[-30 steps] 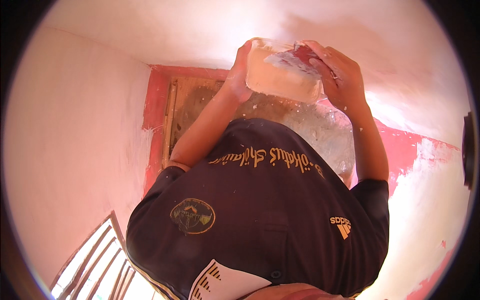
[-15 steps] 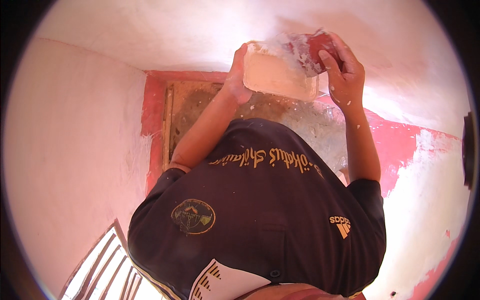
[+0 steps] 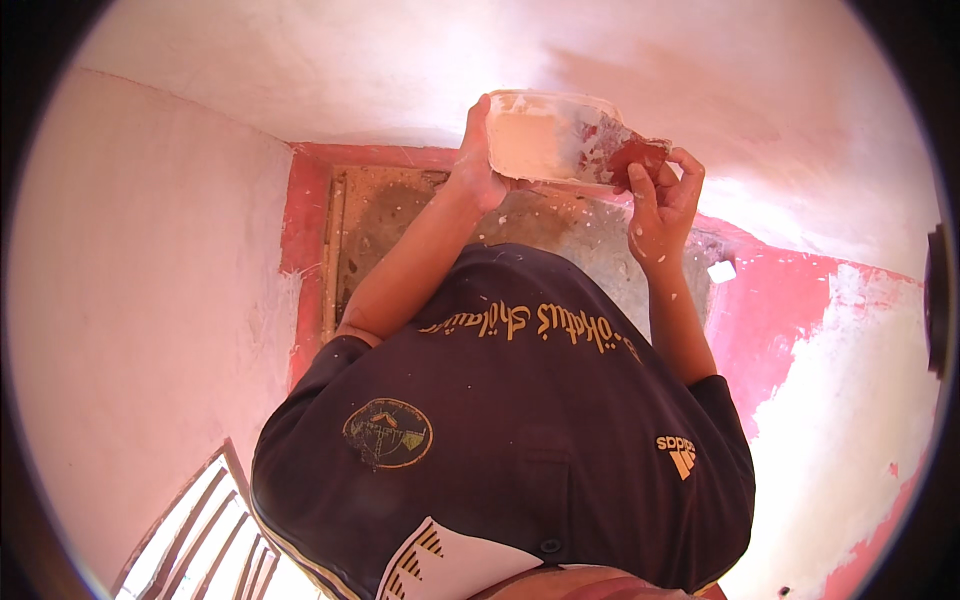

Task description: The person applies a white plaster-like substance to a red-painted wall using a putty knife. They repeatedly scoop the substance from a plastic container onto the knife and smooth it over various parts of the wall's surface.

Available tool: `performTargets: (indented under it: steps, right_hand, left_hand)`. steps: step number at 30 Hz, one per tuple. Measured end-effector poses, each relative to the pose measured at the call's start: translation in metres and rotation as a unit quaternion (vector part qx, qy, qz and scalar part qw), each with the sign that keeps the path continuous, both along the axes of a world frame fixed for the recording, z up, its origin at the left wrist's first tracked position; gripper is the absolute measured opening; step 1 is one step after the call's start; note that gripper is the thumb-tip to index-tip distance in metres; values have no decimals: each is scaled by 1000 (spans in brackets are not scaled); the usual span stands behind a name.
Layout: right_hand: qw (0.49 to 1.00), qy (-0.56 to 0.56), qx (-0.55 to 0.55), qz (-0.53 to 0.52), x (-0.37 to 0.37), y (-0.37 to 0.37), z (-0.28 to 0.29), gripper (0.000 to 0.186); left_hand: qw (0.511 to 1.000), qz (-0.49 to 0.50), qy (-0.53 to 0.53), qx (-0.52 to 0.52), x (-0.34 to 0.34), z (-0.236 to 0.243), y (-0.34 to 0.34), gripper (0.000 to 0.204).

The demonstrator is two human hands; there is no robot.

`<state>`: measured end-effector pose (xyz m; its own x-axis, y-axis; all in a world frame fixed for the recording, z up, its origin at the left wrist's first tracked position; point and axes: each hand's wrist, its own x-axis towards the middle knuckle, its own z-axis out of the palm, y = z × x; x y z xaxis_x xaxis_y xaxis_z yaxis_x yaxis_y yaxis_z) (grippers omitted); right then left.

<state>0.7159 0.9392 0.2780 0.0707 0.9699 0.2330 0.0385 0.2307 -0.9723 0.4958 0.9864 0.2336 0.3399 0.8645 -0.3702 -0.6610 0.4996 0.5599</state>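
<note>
My left hand grips the left end of a shallow rectangular tub with rounded corners, its thumb up along the side wall. Pale, creamy paste lies inside the tub. In my right hand is a dark red, flat putty spreader, pinched between thumb and fingers. White paste smears the spreader, and its far edge reaches over the right part of the tub, hiding that part. Whether it touches the paste, I cannot tell. Specks of white dot my right hand and forearm.
A whitish wall surface spreads ahead, joining a pale wall on the left. Red trim borders the stained brown floor. Red and white patches cover the right wall. A slatted opening shows at lower left.
My right hand has come down and left with the spreader, now lower at the tub's right end. The tub is tilted differently, and a small white piece has come into view on the right.
</note>
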Motion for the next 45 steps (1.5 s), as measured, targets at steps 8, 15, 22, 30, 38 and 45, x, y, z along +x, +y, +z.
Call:
performTargets:
  steps: [8, 15, 22, 30, 38, 45]
  right_hand:
    - [990, 85, -105, 37, -1, 1, 2, 34]
    - [973, 166, -159, -20, 6, 9, -1, 34]
    - [948, 278, -146, -51, 42, 8, 14, 29]
    - [874, 476, -98, 8, 150, -5, 7, 26]
    - [898, 419, -48, -127, 232, -11, 28, 21]
    - [925, 247, 53, -284, 270, 27, 18, 18]
  left_hand:
    - [1000, -20, -10, -2, 14, 0, -2, 75]
    - [998, -33, 39, -36, 26, 12, -4, 67]
    - [995, -39, 81, -47, 59, 8, 4, 76]
    - [995, -85, 18, -48, 104, 10, -1, 60]
    - [996, -26, 63, -64, 133, 16, -8, 58]
    - [996, 14, 54, -68, 153, 17, -24, 56]
